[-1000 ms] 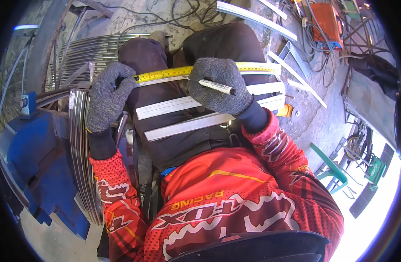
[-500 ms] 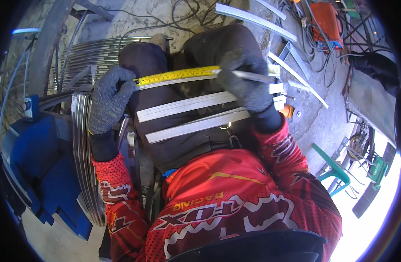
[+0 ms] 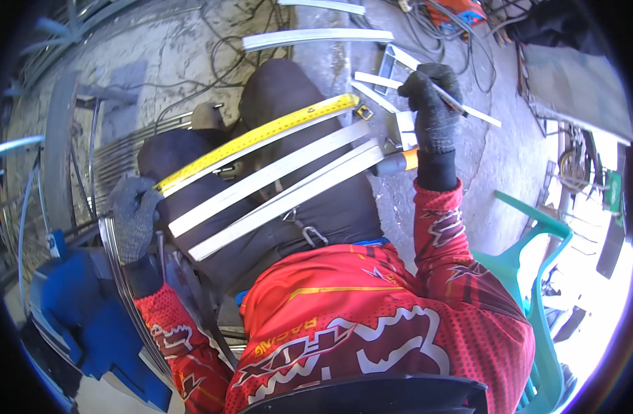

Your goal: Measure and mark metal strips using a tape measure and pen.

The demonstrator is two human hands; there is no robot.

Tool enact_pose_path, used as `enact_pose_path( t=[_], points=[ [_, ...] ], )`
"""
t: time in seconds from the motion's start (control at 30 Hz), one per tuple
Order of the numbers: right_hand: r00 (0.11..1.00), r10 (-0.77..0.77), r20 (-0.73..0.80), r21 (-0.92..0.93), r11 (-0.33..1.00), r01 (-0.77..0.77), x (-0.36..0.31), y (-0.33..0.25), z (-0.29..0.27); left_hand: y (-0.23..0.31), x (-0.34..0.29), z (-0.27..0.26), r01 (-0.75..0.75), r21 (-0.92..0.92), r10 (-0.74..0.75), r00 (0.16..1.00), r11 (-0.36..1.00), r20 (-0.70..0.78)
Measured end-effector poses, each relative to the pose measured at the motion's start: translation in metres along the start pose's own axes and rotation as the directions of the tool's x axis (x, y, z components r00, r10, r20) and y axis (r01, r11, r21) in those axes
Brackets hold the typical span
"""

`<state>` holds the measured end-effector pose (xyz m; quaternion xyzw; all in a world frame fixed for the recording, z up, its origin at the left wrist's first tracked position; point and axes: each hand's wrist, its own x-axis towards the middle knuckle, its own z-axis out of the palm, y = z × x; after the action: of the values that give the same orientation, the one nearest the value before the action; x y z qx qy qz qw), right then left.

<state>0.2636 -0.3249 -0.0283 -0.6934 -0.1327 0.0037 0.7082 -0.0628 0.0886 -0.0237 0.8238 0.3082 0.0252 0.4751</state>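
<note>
Yellow tape measure (image 3: 261, 134) | stretched across lap over pale metal strips (image 3: 275, 186) | left hand (image 3: 133, 214) pinches near-left end | right hand (image 3: 433, 110) clenched on marker pen (image 3: 449, 96), far right | judged light, springy, sharp-edged; hold by ends

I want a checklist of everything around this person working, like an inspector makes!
Surface: three pale metal strips lie across the person's lap, above a concrete floor.
Job's things: a yellow tape measure runs along the top strip.
Clutter: loose strips on the floor, blue object, green chair.
Grippers: left hand, gloved, pins the tape's end; right hand, gloved, holds a thin marker raised.
Cables: dark wires on the floor.
Surroundings: curved metal bars at left.
</note>
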Motion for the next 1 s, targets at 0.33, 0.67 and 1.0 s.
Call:
enact_pose_path(
  t=[0.33, 0.67, 1.0],
  points=[
    [0.988, 0.147, -0.052, 0.016, 0.989, -0.146, -0.02, 0.063, -0.038, 0.04, 0.002, -0.019, 0.002, 0.027, -0.001, 1.0, 1.0, -0.026],
    [0.941, 0.329, -0.078, -0.017, 0.943, -0.331, -0.023, 0.163, -0.044, 0.137, 0.013, -0.056, -0.267, 0.202, 0.286, 0.956, 0.942, -0.068],
    [0.974, 0.191, 0.123, -0.796, 0.605, -0.018, -0.038, 0.222, -0.01, 0.236, 0.002, -0.025, -0.494, 0.361, 0.548, 0.834, 0.791, -0.061]
  ],
)
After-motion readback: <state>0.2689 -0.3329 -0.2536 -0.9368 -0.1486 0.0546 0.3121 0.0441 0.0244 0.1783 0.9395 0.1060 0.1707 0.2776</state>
